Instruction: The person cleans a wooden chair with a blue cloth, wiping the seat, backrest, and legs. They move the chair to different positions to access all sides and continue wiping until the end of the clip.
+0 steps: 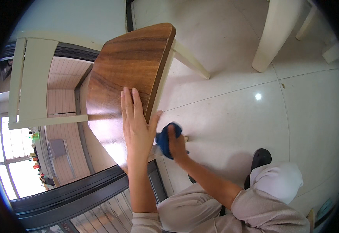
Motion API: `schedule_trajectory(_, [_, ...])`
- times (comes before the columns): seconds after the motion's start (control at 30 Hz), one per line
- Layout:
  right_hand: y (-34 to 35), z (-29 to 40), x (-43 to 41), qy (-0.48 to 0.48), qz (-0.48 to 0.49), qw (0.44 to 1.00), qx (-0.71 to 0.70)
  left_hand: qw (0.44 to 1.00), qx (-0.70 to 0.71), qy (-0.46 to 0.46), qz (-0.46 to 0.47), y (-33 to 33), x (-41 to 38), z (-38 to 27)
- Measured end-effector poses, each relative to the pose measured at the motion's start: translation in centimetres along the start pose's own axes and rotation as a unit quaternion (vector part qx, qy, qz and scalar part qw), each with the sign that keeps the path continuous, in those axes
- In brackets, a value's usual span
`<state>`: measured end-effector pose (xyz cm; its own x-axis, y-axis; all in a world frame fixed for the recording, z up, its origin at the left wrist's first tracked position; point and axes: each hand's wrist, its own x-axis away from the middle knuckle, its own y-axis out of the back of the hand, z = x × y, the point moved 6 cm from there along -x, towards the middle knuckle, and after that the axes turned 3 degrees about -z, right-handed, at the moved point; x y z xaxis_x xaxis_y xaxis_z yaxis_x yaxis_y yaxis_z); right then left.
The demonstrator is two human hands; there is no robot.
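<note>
A wooden chair with a brown wood-grain seat [128, 61] and a cream-painted frame stands before me, its slatted backrest [35, 81] at the left. My left hand [136, 119] lies flat on the seat near its front edge, fingers extended and thumb over the edge. Beside that edge and lower down, my right hand [176, 142] grips a dark blue cloth [166, 141]. The cloth is bunched in the fingers and slightly blurred. One cream chair leg [191, 59] shows beyond the seat; another is mostly hidden behind the cloth and right hand.
Cream furniture legs [271, 38] stand on the tiled floor [224, 110] at the upper right. A dark door frame [70, 186] runs along the lower left, with a room and bright window [12, 154] beyond. My shoe [261, 158] is at the lower right.
</note>
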<state>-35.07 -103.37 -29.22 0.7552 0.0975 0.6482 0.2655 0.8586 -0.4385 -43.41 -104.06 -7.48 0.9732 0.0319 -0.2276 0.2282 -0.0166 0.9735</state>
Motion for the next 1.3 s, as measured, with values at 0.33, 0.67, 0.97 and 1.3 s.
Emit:
schedule_trajectory(0.33, [3.3, 20.0, -0.6, 0.024, 0.165, 0.929, -0.331, 0.995, -0.087, -0.028, 0.028, 0.7, 1.4, -0.4])
schedule_trajectory(0.67, [4.4, 23.7, 3.0, 0.054, 0.246, 0.942, -0.221, 0.948, 0.314, -0.054, 0.003, -1.5, 2.8, -6.8])
schedule_trajectory(0.97, [10.8, 25.9, -1.2, 0.197, -0.012, 0.854, 0.481, 0.643, 0.694, 0.280, 0.159, -10.1, 4.8, -5.1])
schedule_trajectory(1.3, [8.8, 21.5, -0.9, 0.185, 0.352, 0.905, 0.149, 0.652, 0.678, 0.303, 0.154, -8.2, 1.3, -6.1])
